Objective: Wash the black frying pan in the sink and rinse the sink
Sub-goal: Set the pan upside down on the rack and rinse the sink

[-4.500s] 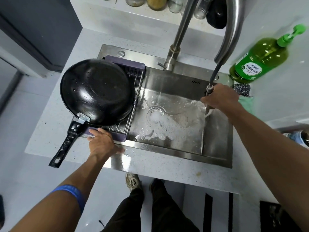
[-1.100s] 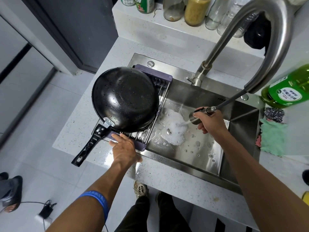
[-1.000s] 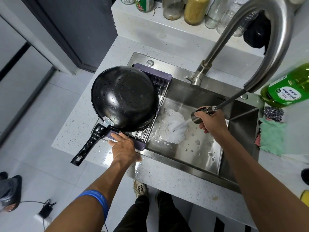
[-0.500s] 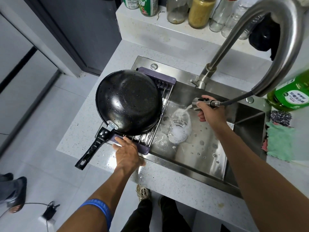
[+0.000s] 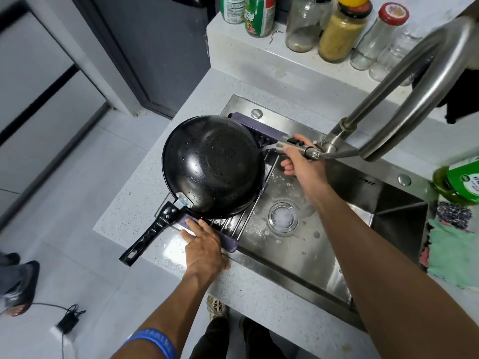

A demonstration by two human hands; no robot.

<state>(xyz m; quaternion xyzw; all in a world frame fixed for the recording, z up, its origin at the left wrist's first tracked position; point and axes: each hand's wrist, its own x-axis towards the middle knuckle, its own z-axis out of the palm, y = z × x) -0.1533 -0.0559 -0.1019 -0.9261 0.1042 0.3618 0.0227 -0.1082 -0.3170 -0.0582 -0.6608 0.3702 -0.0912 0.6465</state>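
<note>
My right hand (image 5: 302,161), gripping the sprayer (image 5: 293,146), has swung from the drain up to the sink's (image 5: 298,257) far-left corner, finishing the rinse. The pan (image 5: 211,167) sits upside-down just beyond my flat left hand (image 5: 203,246).

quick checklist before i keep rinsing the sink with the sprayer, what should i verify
1. Grip on the sprayer head: the right hand is curled round it. Ok.
2. Pan out of the basin: the black frying pan lies upside down on the drain rack at the sink's left end. Ok.
3. Rack steadied: the left hand rests flat on its near edge. Ok.
4. Spray direction: the nozzle points toward the pan's rim, not the sink floor. Not ok.
5. Drain clear: foam sits in the strainer, so whether water passes freely is unclear. Cannot tell.
6. Foam left on the floor: a few bubbles remain. Not ok.
</note>
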